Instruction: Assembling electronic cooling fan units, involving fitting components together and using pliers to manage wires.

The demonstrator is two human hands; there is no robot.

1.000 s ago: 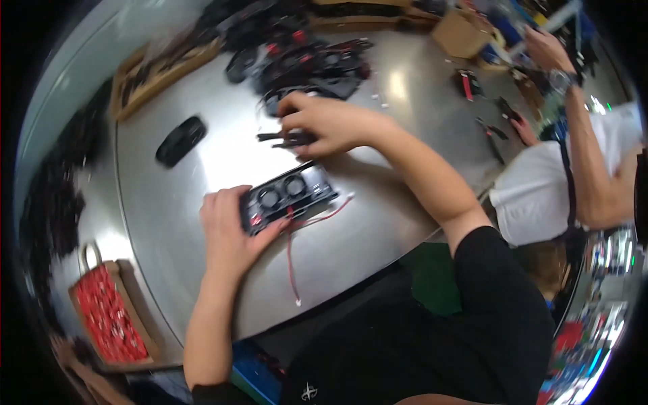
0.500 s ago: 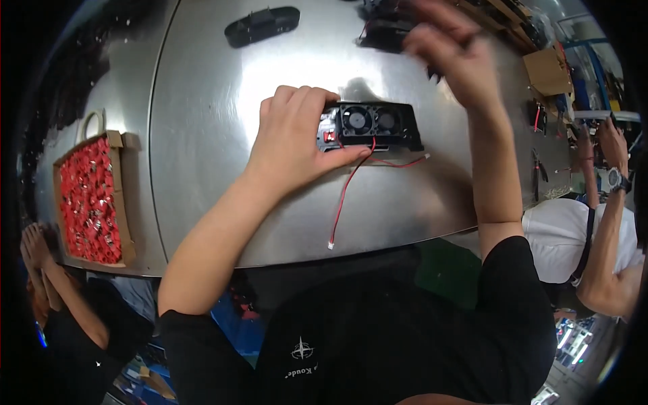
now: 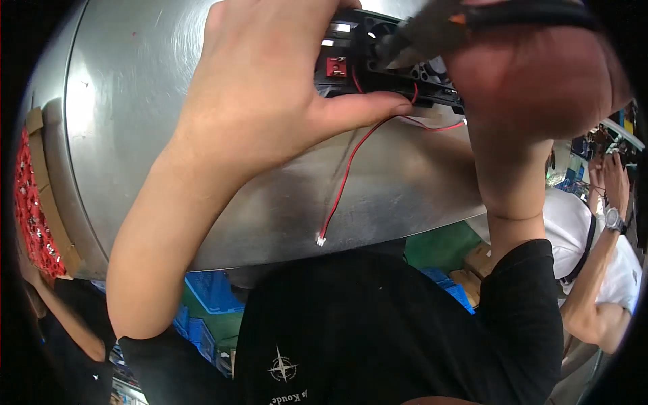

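My left hand [image 3: 260,94] grips the left end of a black fan housing [image 3: 345,50], its thumb along the near edge. Two small fans sit in the housing, partly covered by my right hand and its tool. A small red part [image 3: 336,66] shows beside the fans. From the near edge a thin red and black wire [image 3: 345,175] runs down to a white plug on the metal table. My right hand [image 3: 526,81], blurred, is closed round what looks like pliers [image 3: 432,30] with grey jaws and dark handles. The jaw tips are over the fans; whether they touch is unclear.
On the left, a cardboard box [image 3: 50,202] holds many red parts. The metal table's [image 3: 270,229] near edge curves in front of my body. A co-worker in white [image 3: 563,219] is at the right, and another person's arm [image 3: 74,324] shows at the lower left.
My right hand has come from the far right side of the table to the housing, now with the pliers over the fans. The view has moved closer to the housing, which my left hand still holds.
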